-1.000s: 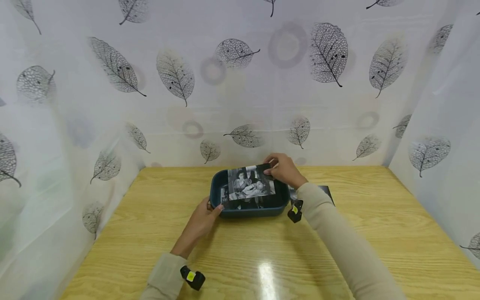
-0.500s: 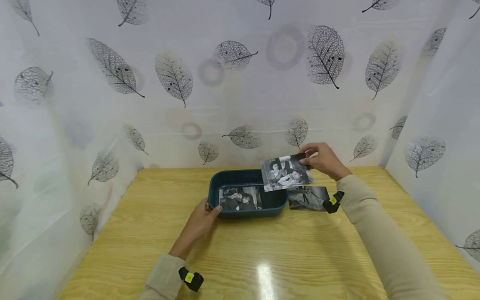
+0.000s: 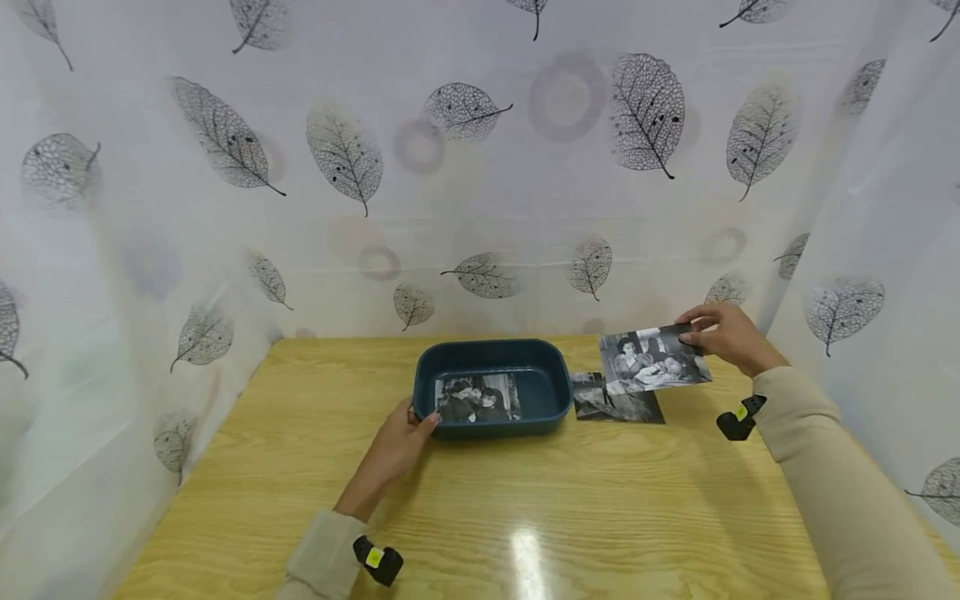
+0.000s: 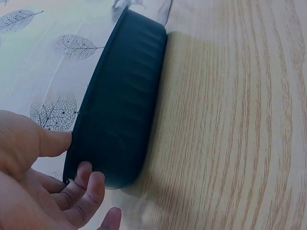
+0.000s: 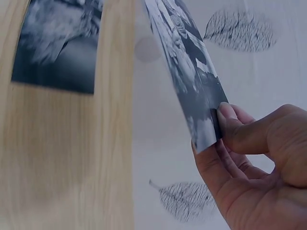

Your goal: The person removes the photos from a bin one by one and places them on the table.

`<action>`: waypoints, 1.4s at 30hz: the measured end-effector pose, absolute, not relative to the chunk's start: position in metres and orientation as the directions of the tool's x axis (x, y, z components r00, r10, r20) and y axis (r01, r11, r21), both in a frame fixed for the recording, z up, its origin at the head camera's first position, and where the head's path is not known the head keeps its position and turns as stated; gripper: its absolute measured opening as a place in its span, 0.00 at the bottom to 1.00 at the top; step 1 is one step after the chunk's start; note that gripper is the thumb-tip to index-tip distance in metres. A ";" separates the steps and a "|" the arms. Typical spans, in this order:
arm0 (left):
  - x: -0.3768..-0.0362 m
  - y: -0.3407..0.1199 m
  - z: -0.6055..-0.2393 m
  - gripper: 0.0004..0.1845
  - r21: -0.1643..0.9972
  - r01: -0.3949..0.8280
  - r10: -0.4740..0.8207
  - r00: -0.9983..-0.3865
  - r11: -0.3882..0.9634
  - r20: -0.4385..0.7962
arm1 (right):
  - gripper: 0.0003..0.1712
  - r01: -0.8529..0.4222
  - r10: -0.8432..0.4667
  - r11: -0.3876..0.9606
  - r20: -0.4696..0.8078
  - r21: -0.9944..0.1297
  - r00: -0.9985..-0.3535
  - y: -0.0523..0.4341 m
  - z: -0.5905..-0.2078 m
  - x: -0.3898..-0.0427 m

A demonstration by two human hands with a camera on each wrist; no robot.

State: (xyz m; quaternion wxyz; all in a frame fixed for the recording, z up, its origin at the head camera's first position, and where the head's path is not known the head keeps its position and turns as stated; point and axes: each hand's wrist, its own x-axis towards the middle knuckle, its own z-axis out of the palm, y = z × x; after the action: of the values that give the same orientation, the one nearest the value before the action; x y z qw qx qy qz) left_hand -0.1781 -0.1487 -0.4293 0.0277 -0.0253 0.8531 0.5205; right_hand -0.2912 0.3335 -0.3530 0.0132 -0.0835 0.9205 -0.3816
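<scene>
Photograph (image 3: 654, 360) pinched at one corner by right hand (image 3: 729, 336); the left wrist view alone shows left hand's (image 4: 33, 187) relaxed fingers touching the tray (image 4: 120, 115).

R hand (image 5: 249, 167) pinches a b&w photo (image 5: 184, 62) at its lower corner, thumb on the near face, fingers behind; the photo is held up off the tabletop (image 5: 62, 158), seen nearly edge-on w/ the leaf-print curtain (image 5: 240, 48) behind it. A 2nd b&w photo (image 5: 60, 45) lies flat on the wood at upper left, well apart from the held one.
</scene>
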 end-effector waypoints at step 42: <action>-0.177 -0.149 -0.429 0.22 0.886 -0.060 0.002 -0.998 0.460 -0.069 | 0.11 -0.033 0.020 0.923 0.134 -0.383 -0.991 0.415 -0.442 -0.287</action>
State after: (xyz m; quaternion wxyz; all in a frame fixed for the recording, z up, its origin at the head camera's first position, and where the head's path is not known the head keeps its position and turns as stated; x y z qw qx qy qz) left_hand -0.1769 -0.1494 -0.4285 0.0299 -0.0171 0.8540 0.5192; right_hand -0.2870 0.4146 -0.4415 -0.0678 -0.0035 0.9782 -0.1962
